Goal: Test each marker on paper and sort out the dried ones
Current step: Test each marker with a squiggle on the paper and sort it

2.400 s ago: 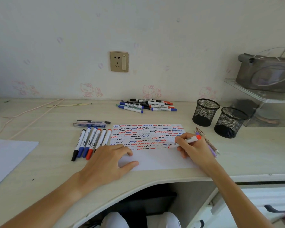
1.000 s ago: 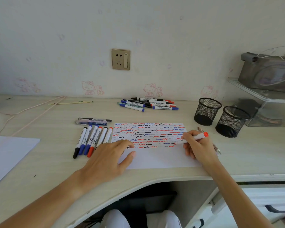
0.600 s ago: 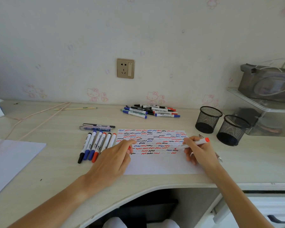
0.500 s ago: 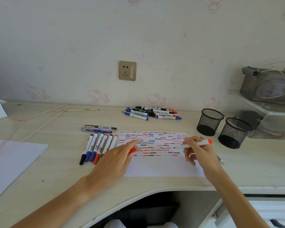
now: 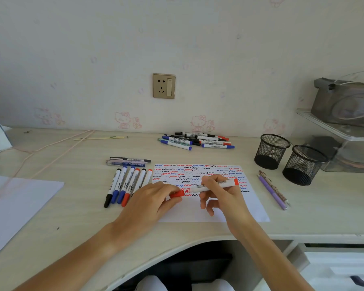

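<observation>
Marker (image 5: 213, 185), white barrel with red end, sits in right hand (image 5: 223, 194), pinched between thumb and fingers, held near level just above the paper (image 5: 206, 211), tip pointing left. Red cap (image 5: 178, 194) is off the marker, pinched in left hand (image 5: 153, 203) fingers, cap mouth facing the marker tip, tiny gap between them, not joined. Both grips clamped: right on marker, left on cap. Paper lies flat on the bench (image 5: 76, 223) in front of the person, upper part covered with rows of red, blue and black squiggles, lower part blank; both hands over its lower middle. Row of six capped markers (image 5: 126, 185) lies side by side just left of the paper, tilted slightly, caps toward the person: black, blue, blue, red visible, the last two partly hidden by left hand. Two pens (image 5: 128, 161) lie crosswise just behind that row. Loose pile of markers (image 5: 195, 140) at the back of the bench near the wall, blue, red and black caps mixed. Two black mesh cups (image 5: 271, 151) stand right of the paper, close together, upright. Two slim pens (image 5: 273, 189) lie between paper and cups, parallel, touching or nearly so. Blank white sheet (image 5: 17, 206) at far left of bench. Pink cable (image 5: 51, 148) runs across back left. Wall socket (image 5: 164, 86) above the pile. Clear shelf (image 5: 340, 127) at right with grey bag on top.
</observation>
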